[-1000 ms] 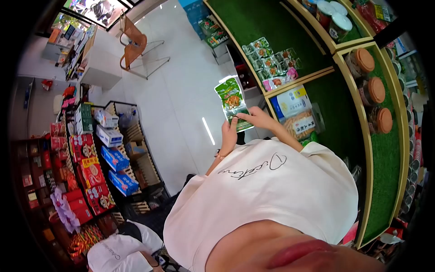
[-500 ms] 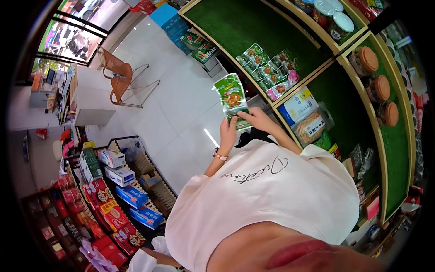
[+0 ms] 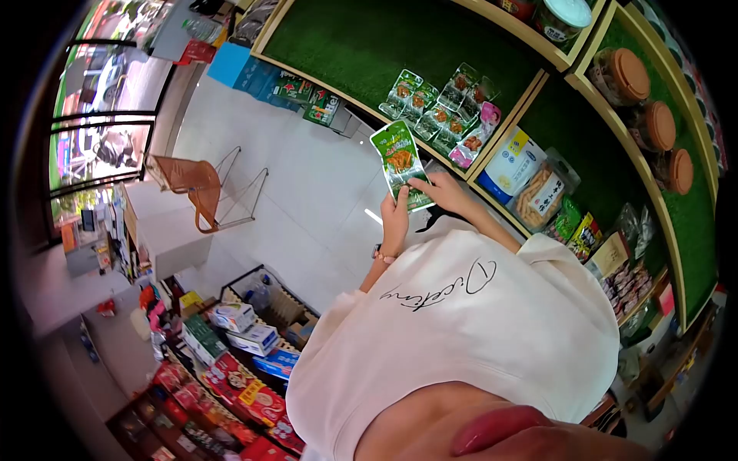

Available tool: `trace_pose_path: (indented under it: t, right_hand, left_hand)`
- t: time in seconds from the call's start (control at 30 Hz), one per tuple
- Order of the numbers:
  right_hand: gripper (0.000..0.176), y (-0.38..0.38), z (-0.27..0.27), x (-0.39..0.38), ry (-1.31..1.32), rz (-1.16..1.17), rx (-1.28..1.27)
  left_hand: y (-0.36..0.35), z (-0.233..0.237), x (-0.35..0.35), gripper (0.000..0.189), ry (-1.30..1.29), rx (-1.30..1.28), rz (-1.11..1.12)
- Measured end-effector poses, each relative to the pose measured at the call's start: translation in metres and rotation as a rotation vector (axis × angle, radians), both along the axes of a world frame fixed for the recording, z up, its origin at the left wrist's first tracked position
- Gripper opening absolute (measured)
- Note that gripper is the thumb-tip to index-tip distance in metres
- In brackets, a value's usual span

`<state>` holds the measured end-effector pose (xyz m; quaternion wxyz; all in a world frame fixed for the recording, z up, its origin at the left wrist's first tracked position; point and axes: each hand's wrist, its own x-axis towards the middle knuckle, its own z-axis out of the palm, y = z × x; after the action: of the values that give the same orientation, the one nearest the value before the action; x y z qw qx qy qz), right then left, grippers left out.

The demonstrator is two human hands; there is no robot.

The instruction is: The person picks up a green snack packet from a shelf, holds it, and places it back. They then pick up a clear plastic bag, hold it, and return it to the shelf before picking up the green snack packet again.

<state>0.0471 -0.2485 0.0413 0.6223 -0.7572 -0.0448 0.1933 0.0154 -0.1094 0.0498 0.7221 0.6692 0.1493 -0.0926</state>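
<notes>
Green pouch [image 3: 398, 156] is held out in front of the white shirt [image 3: 461, 323], above the floor [image 3: 300, 207]. Near end is gripped by the fingers of both the left hand [image 3: 395, 219] and right hand [image 3: 453, 196]; right thumb is laid across the printed face. Watch [image 3: 377, 250] and bracelet [image 3: 387, 260] are worn on the left wrist.

Long axis is run away from the torso, far end aimed forward and slightly left. Printed face is turned up to the camera. Far end is overlapped with the shelf rim [image 3: 357, 104] in view; contact can't be told.

Beyond the rim, flat green packets [image 3: 440, 119] are spread on the green-lined shelf [image 3: 330, 46], pink packaging [image 3: 490, 115] next to the wooden divider [image 3: 507, 125]. Past the divider, to the right: blue-and-white bag [image 3: 507, 165], then a bag of stick-shaped snacks [image 3: 542, 196], set side by side. Orange-lidded jars [image 3: 630, 75] are lined up on the outer tier. Reach to the packets is fenced only by the low rim.

Left side: blue cartons [image 3: 278, 363] and red packs [image 3: 242, 384] are stacked on a rack. Farther out, beer boxes [image 3: 319, 107] are placed by the shelf end; brown chair [image 3: 184, 180] is parked near the white desk [image 3: 165, 227].
</notes>
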Motion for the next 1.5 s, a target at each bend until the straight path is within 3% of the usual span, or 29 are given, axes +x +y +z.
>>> trace_pose_path:
  t: [0.1, 0.13, 0.17, 0.23, 0.27, 0.37, 0.4, 0.5, 0.63, 0.77, 0.8, 0.83, 0.9, 0.93, 1.03, 1.1, 1.17, 1.3, 1.4, 1.5]
  right_hand:
    - [0.036, -0.006, -0.053, 0.032, 0.143, -0.029, 0.156]
    - [0.039, -0.014, -0.044, 0.045, 0.315, -0.002, 0.172]
    - [0.041, -0.017, -0.062, 0.052, 0.294, -0.055, 0.28]
    - [0.042, -0.028, -0.067, 0.067, 0.449, -0.135, 0.246]
    - [0.042, -0.024, -0.108, 0.069, 0.431, -0.219, 0.282]
    - [0.051, -0.033, -0.129, 0.085, 0.334, -0.339, 0.072]
    - [0.048, -0.034, -0.141, 0.089, 0.179, -0.39, 0.078]
    - [0.043, -0.054, -0.096, 0.108, 0.182, -0.44, -0.026]
    - [0.037, -0.057, -0.128, 0.113, 0.23, -0.469, 0.011]
    - [0.044, -0.04, -0.129, 0.107, 0.428, -0.565, -0.152]
    - [0.044, -0.028, -0.154, 0.103, 0.39, -0.654, -0.165]
    - [0.045, -0.015, -0.182, 0.099, 0.355, -0.743, -0.181]
    - [0.045, -0.017, -0.178, 0.11, 0.483, -0.69, -0.062]
    - [0.045, -0.018, -0.174, 0.119, 0.456, -0.703, -0.067]
    - [0.044, -0.021, -0.215, 0.152, 0.384, -0.655, -0.141]
    - [0.043, -0.033, -0.174, 0.192, 0.301, -0.688, -0.261]
    - [0.041, -0.04, -0.222, 0.223, 0.325, -0.708, -0.366]
    - [0.037, -0.054, -0.244, 0.269, 0.327, -0.703, -0.749]
    - [0.037, -0.049, -0.246, 0.293, 0.573, -0.825, -0.778]
    - [0.041, -0.041, -0.257, 0.295, 0.583, -0.918, -0.843]
  left_hand:
    - [0.006, -0.033, 0.042, 0.028, -0.009, 0.15, -0.188]
    - [0.005, -0.034, 0.055, 0.028, 0.073, 0.156, -0.251]
    - [0.002, -0.035, 0.07, 0.028, 0.212, 0.1, -0.286]
    - [-0.008, -0.037, 0.1, 0.027, 0.486, -0.012, -0.343]
    - [-0.008, -0.042, 0.116, 0.026, 0.536, -0.015, -0.462]
    - [-0.017, -0.05, 0.153, 0.026, 0.498, 0.0, -0.578]
    - [-0.024, -0.048, 0.165, 0.027, 0.504, -0.019, -0.61]
    - [-0.035, -0.071, 0.193, 0.026, 0.516, -0.051, -0.629]
    - [-0.043, -0.099, 0.204, 0.017, 0.718, -0.19, -0.532]
    - [-0.041, -0.116, 0.206, 0.015, 0.833, -0.106, -0.579]
    - [-0.044, -0.115, 0.208, 0.015, 0.852, -0.058, -0.567]
    - [-0.042, -0.119, 0.212, 0.015, 0.845, -0.042, -0.591]
    - [-0.041, -0.134, 0.227, 0.015, 0.833, -0.017, -0.643]
    - [-0.033, -0.167, 0.237, 0.019, 0.8, 0.011, -0.694]
    - [-0.034, -0.211, 0.281, 0.026, 0.164, 0.369, -0.963]
    - [-0.051, -0.218, 0.317, 0.032, -0.069, 0.469, -0.951]
    - [-0.071, -0.219, 0.35, 0.029, -0.225, 0.492, -0.9]
    - [-0.1, -0.251, 0.406, 0.033, -0.132, 0.805, -1.008]
    - [-0.094, -0.272, 0.421, 0.036, -0.217, 1.041, -1.104]
    - [-0.104, -0.258, 0.424, 0.037, -0.206, 1.164, -1.155]
